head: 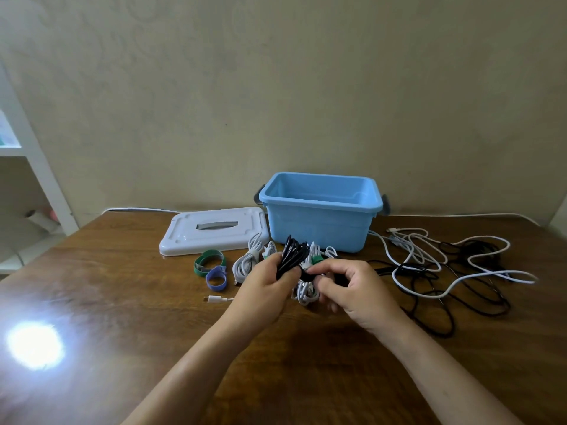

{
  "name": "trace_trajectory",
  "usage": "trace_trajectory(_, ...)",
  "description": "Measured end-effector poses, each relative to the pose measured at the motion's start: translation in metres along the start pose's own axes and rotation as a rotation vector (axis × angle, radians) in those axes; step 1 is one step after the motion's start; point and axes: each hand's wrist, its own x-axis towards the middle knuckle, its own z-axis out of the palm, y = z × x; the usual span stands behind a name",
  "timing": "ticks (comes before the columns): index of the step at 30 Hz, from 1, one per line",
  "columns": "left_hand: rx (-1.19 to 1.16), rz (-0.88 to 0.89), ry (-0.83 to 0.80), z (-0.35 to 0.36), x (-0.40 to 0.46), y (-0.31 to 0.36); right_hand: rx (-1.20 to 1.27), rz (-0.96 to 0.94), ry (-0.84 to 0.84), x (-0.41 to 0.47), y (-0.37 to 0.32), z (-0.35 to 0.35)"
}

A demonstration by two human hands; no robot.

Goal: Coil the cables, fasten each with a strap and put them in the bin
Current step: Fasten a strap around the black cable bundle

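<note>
The left hand (266,289) grips a coiled black cable bundle (293,254) above the brown wooden table (122,302), just in front of the open blue plastic bin (319,210). The right hand (352,289) pinches a black strap (306,273) at the bundle's middle with thumb and curled fingers. 2 looped straps, green (205,261) and purple (217,278), lie left of a strapped white cable coil (247,262); loose black and white cables (445,265) sprawl to the right.

No readable text anywhere (bin and lid plain).

Beige wall (276,72), wooden table (107,302)
</note>
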Motion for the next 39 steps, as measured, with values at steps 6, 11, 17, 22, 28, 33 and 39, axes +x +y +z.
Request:
trace_trajectory(6,-0.121,-0.107,-0.088,-0.004,-0.001,0.002,-0.126,-0.175,0.096,-0.003,0.001,0.007)
trace_trajectory(11,-0.295,-0.196,-0.152,-0.004,-0.004,0.007,-0.643,-0.535,0.199,-0.009,0.002,0.009)
trace_trajectory(17,-0.355,-0.184,-0.182,-0.003,-0.008,0.009,-0.74,-0.714,0.298,-0.01,-0.004,0.014)
trace_trajectory(22,-0.324,-0.228,-0.161,-0.004,-0.007,0.005,-0.805,-0.74,0.259,-0.005,0.004,0.01)
trace_trajectory(28,-0.283,-0.242,-0.155,-0.005,-0.006,0.002,-0.888,-0.757,0.205,-0.002,0.007,0.012)
trace_trajectory(33,-0.16,-0.189,-0.088,-0.001,-0.005,0.0,-0.782,-0.726,0.164,-0.002,0.008,0.013)
trace_trajectory(39,0.038,-0.09,0.098,-0.006,0.004,-0.003,-0.688,-0.615,0.121,-0.008,-0.001,0.001)
